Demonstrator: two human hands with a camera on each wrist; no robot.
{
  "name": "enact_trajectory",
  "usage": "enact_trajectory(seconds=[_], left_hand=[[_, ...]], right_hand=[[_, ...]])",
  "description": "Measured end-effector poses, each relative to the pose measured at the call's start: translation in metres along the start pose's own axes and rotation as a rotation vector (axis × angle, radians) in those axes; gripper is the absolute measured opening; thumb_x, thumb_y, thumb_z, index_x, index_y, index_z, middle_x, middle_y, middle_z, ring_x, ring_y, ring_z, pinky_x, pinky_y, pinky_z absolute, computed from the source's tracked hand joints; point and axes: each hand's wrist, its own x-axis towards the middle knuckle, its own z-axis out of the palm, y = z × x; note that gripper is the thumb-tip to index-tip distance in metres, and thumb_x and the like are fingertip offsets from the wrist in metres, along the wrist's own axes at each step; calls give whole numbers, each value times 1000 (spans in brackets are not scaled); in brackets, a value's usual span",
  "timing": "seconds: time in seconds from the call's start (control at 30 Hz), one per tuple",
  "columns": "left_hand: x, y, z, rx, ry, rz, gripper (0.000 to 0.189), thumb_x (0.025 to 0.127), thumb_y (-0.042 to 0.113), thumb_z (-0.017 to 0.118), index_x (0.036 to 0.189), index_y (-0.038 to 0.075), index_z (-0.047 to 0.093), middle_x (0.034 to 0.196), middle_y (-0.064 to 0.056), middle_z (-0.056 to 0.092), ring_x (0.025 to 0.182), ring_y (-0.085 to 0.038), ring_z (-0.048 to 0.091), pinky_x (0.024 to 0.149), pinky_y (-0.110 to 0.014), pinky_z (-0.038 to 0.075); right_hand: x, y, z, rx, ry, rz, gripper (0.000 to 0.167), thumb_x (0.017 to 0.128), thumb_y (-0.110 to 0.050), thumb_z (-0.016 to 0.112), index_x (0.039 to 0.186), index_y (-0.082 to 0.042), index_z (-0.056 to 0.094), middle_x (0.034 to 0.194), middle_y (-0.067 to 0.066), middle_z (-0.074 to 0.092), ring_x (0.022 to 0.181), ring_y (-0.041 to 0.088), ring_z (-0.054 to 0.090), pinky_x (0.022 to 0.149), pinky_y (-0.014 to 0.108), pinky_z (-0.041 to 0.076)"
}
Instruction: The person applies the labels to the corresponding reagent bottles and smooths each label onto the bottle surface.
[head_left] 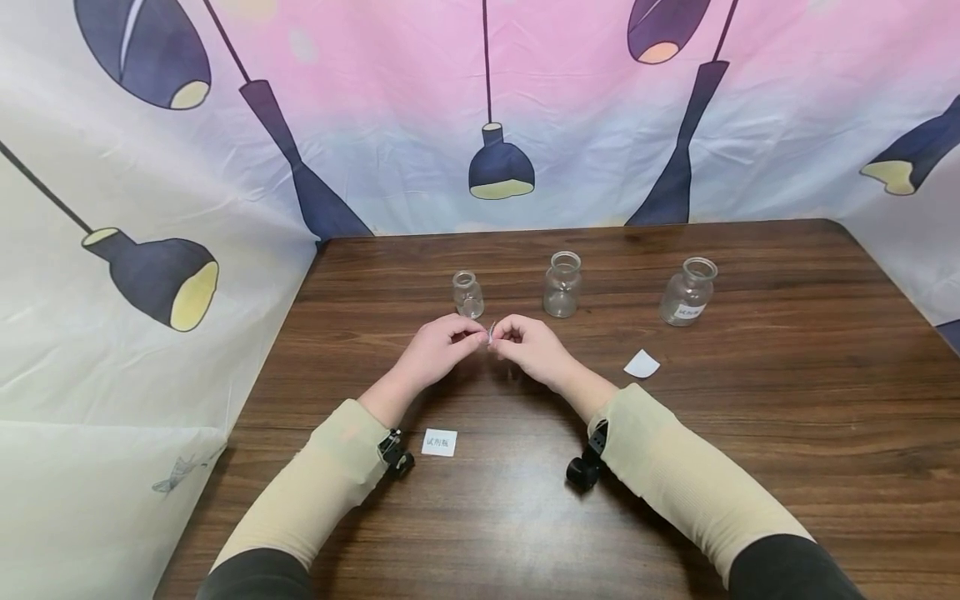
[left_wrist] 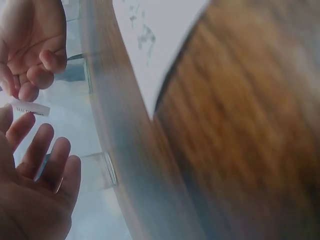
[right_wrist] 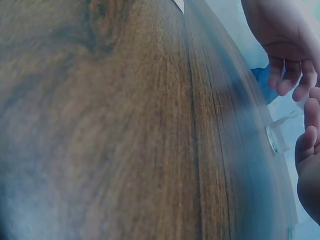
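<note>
A small white label (left_wrist: 32,107) with printed characters is held between the fingertips of both hands, in front of the jars. My left hand (head_left: 435,348) pinches one end between thumb and index finger, its other fingers spread loosely in the left wrist view. From the other side my right hand (head_left: 536,350) pinches the label, with its remaining fingers curled. Just behind the hands stands a small open glass jar (head_left: 467,292), and a larger glass jar (head_left: 562,285) is behind the right hand. In the right wrist view the label is mostly hidden by fingers.
To the right stands a glass jar (head_left: 681,302) bearing a printed label. A blank white slip (head_left: 642,364) lies in front of it. Another printed label (head_left: 439,442) rests on the wooden table (head_left: 795,417) beside the left wrist. A patterned cloth (head_left: 420,150) hangs behind the table.
</note>
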Motion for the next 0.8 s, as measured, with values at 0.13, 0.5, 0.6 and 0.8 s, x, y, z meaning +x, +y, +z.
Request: enact_trajectory(seconds=[0.13,0.5,0.6,0.8], left_hand=[[1,2,4,-31,11,11,16,91,27,62,98,15,69,98,1,63,90,-13,56,81,-33,45],[-1,8,6,-125,15,-40,10,91,21,63,95,14,68,91,2,65,87,-14,56,76,-33,46],[-2,9,6,-137,3,-49,11,90,22,64,95,14,68,91,2,65,87,-14,56,76,-32,46],[-1,9,7,-152,-10,-55,13,88,24,66,95,13,68,91,2,66,87,-13,58,78,-32,46]], right_hand=[[0,1,0,-1,-12,-14,7,81,-5,61,86,1,61,82,4,62,72,12,56,65,25,47],[-1,5,-3,-35,-38,-11,6,83,-6,60,87,-3,63,84,14,66,70,12,56,65,26,46],[-3,0,-3,-45,-48,-8,7,86,-6,61,88,0,62,84,21,65,69,11,55,66,26,45],[-1,6,-3,-70,-48,-28,8,86,-7,62,90,1,62,81,20,64,69,12,55,66,25,44]])
